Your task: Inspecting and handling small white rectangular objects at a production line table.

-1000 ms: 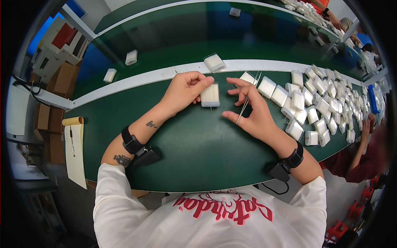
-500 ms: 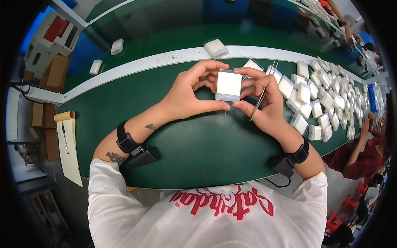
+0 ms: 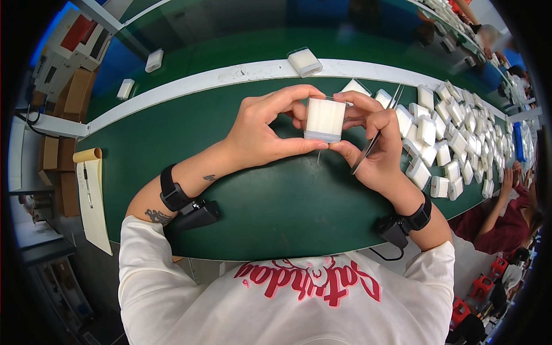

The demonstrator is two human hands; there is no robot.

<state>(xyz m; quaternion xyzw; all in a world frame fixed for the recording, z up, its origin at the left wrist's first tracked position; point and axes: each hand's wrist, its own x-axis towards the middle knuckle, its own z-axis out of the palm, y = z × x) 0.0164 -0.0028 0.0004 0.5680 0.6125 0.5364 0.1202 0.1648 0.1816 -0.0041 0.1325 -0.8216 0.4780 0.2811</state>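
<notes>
Between my two hands stands a small clear plastic box [image 3: 324, 118] filled with white, faintly striped material, its base strip towards me. A thin pin-like piece [image 3: 319, 155] sticks out below it. My left hand [image 3: 256, 129] is closed on the box's left side, index finger at the top and thumb along the base. On the right edge, my right hand [image 3: 382, 144] grips it with finger and thumb. A pair of metal tweezers [image 3: 366, 150] is also tucked in that right hand, slanting up past the knuckles. Some fingertips are hidden behind the box.
Many similar white-filled boxes [image 3: 425, 131] are heaped at the right. One box [image 3: 305, 61] rests on the white rail [image 3: 230, 76]; two more lie beyond it at left. A notepad with a pen [image 3: 89, 184] lies at the left edge. Another person's arm [image 3: 499, 201] shows at far right.
Both hands and the box have shifted slightly right, and the box's front now shows faint stripes. My thumbs have come closer together under it. The tweezers remain in my right hand.
</notes>
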